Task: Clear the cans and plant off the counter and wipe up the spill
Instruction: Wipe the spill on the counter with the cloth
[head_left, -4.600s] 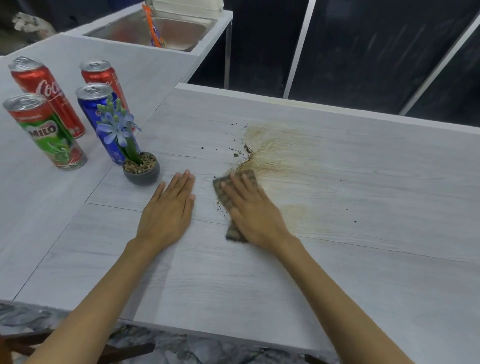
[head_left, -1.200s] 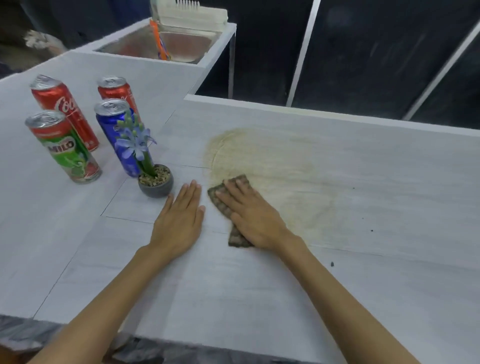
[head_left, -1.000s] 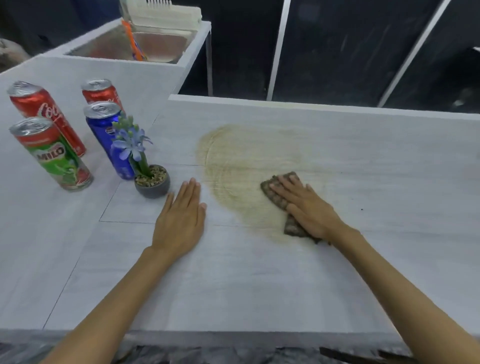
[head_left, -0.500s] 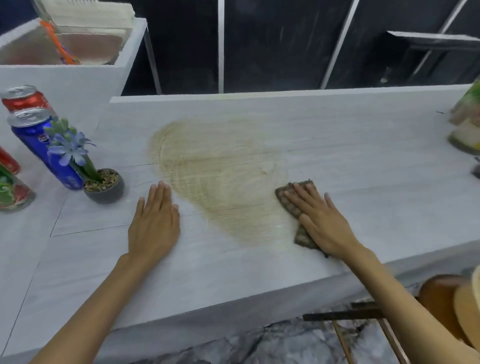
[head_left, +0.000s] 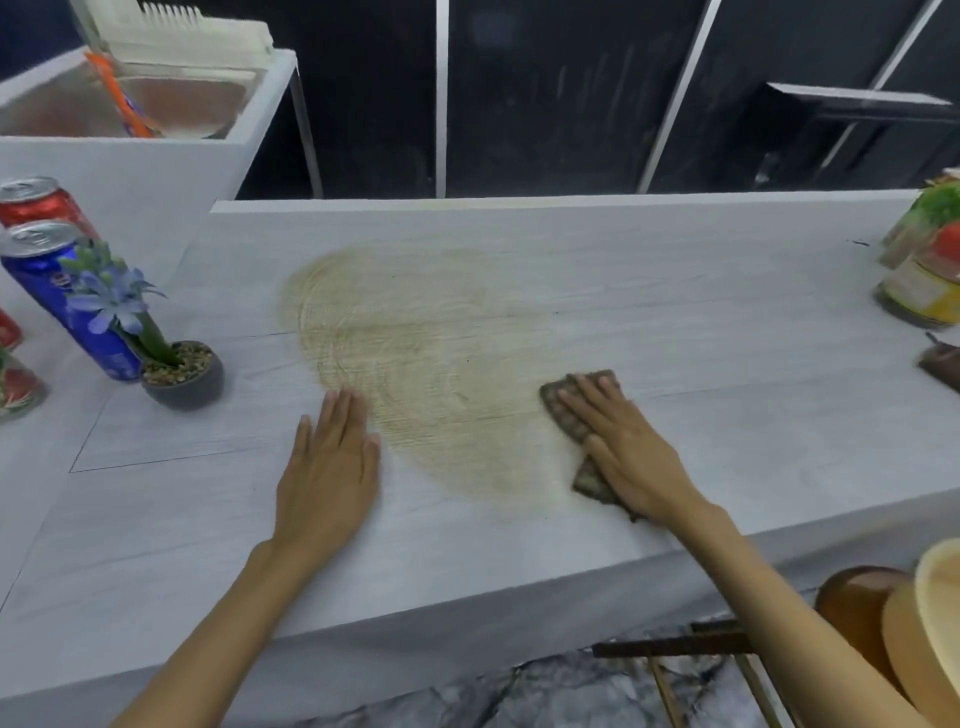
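A wide tan smear of spill (head_left: 415, 364) covers the middle of the pale wood-grain counter (head_left: 675, 291). My right hand (head_left: 623, 447) presses flat on a brown cloth (head_left: 571, 410) at the smear's right edge. My left hand (head_left: 327, 467) rests flat on the counter at the smear's lower left. At the far left stand a blue can (head_left: 57, 296), a red can (head_left: 36, 202) behind it, and a small dark pot with a blue-flowered plant (head_left: 176, 371). Another can (head_left: 15, 384) is cut off by the left edge.
A sink (head_left: 156, 104) with a white rack and an orange-handled tool sits at the back left. Jars and packets (head_left: 930, 270) stand at the right edge. Below the counter's front edge at the lower right are a wooden stool and round brown and cream objects (head_left: 883, 623).
My right hand slid the cloth from the smear's left side across to its right edge, spreading the spill into a wide smear. The view panned right. My left hand stayed flat.
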